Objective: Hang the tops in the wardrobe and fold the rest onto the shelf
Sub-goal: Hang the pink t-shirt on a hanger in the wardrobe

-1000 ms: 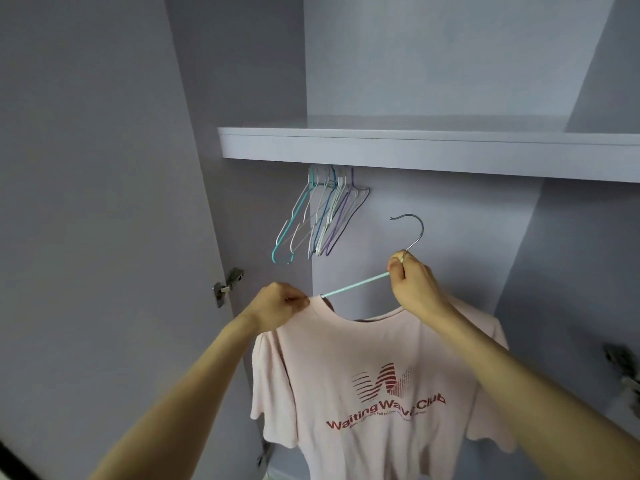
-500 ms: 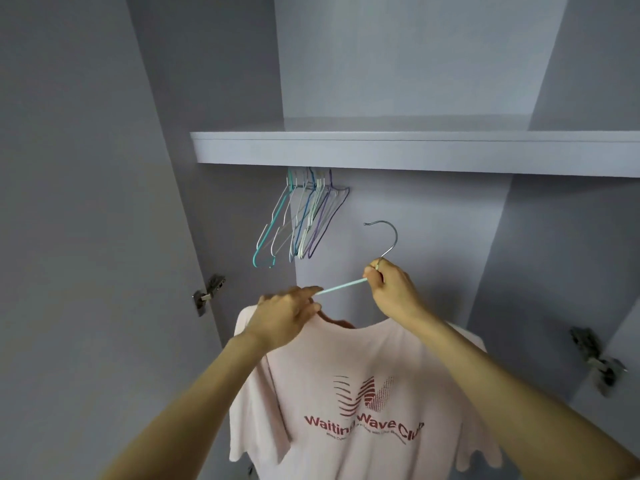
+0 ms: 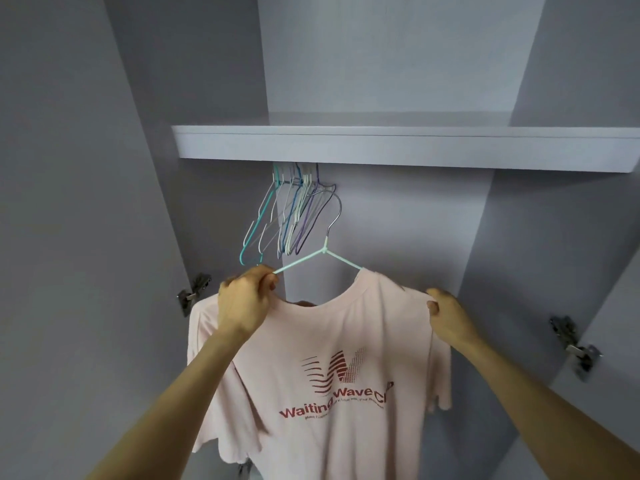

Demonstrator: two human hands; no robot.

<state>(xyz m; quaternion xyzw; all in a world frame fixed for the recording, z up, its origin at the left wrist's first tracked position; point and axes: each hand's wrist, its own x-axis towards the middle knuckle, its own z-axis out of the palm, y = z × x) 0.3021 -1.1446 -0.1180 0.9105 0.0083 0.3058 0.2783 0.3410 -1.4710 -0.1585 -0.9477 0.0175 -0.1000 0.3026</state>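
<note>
Left hand (image 3: 242, 303) pinches hanger (image 3: 304, 259) and T-shirt (image 3: 332, 358) — right hand (image 3: 446, 317) grips its shoulder.

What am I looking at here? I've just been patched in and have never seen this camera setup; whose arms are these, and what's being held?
No machine here: these are a person's own two arms, seen from a camera on their head, looking forward into an open wardrobe. The left hand grips the left arm of a mint hanger together with the collar of a pink T-shirt. The right hand pinches the shirt's right shoulder. The hanger's hook is not yet on the rail, which the shelf hides. A bunch of bare hangers hangs under the shelf.
</note>
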